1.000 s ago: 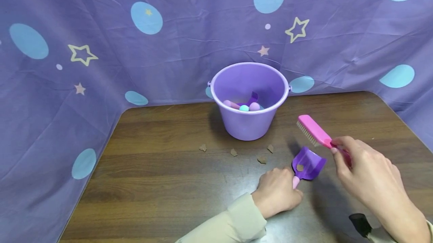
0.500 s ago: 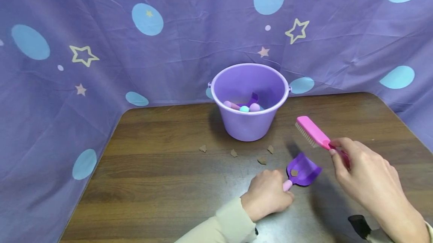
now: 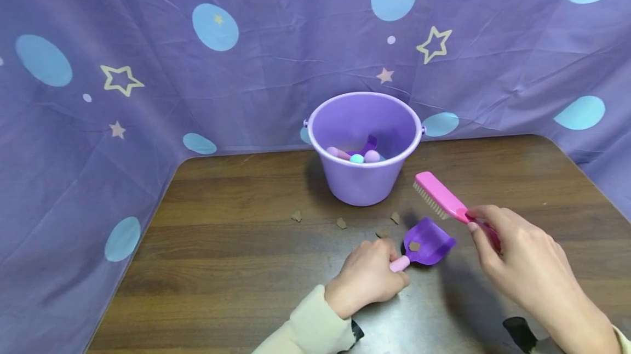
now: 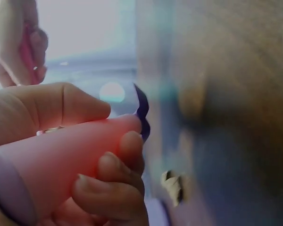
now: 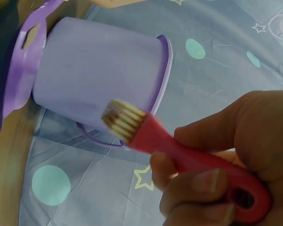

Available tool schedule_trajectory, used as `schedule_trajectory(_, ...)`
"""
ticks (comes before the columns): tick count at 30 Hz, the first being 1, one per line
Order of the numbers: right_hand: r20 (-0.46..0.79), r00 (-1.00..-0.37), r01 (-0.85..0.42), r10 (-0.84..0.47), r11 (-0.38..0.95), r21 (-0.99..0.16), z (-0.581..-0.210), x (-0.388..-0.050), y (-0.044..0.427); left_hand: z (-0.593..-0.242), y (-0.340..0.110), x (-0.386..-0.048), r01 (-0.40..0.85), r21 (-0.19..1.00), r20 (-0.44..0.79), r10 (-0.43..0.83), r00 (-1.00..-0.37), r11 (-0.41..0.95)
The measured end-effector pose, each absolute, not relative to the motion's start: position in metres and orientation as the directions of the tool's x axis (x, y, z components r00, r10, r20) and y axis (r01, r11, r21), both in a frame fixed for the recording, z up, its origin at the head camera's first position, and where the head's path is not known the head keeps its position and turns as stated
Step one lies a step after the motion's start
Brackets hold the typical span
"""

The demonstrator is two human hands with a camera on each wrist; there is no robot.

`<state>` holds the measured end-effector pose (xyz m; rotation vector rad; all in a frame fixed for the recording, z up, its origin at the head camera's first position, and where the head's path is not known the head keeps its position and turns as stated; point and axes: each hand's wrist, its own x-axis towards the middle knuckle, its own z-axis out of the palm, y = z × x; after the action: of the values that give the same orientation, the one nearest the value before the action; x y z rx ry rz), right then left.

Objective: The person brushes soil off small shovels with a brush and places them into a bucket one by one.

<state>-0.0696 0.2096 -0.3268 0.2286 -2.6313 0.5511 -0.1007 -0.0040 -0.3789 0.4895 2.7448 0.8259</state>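
Observation:
My left hand (image 3: 371, 274) grips the pink handle (image 4: 61, 160) of a small purple dustpan (image 3: 431, 244) low over the table. One brown scrap (image 3: 414, 246) lies in the pan near its handle end. In my right hand (image 3: 520, 258) is a pink brush (image 3: 443, 195), held by its handle with the pale bristles facing down and left. The brush is above the dustpan, apart from it. Left of the pan, several brown scraps lie on the table, one (image 3: 341, 223) in front of the bucket and another (image 3: 296, 216) farther left.
A purple bucket (image 3: 362, 181) stands at the back of the wooden table (image 3: 222, 266). Inside it are purple, pink and turquoise things, partly hidden by the rim. Behind hangs a purple cloth (image 3: 276, 41) with stars and blue spots.
My left hand has moved left with the dustpan and its scrap, toward the loose scraps. The right hand has shifted slightly left with the brush.

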Motion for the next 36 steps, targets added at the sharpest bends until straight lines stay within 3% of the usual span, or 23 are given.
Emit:
schedule_trajectory(17,0.527,-0.834,-0.371,-0.162,0.871,-0.321,-0.331,-0.063,0.191,-0.358,-0.044,-0.106,0.263,0.577,-0.108,0.391,-0.914,0.774)
schedule_trajectory(36,0.583,-0.763,-0.521,-0.277,0.798,-0.302,-0.346,-0.059,0.168,-0.335,-0.081,-0.112,0.315,0.486,-0.047,0.384,-0.922,0.816)
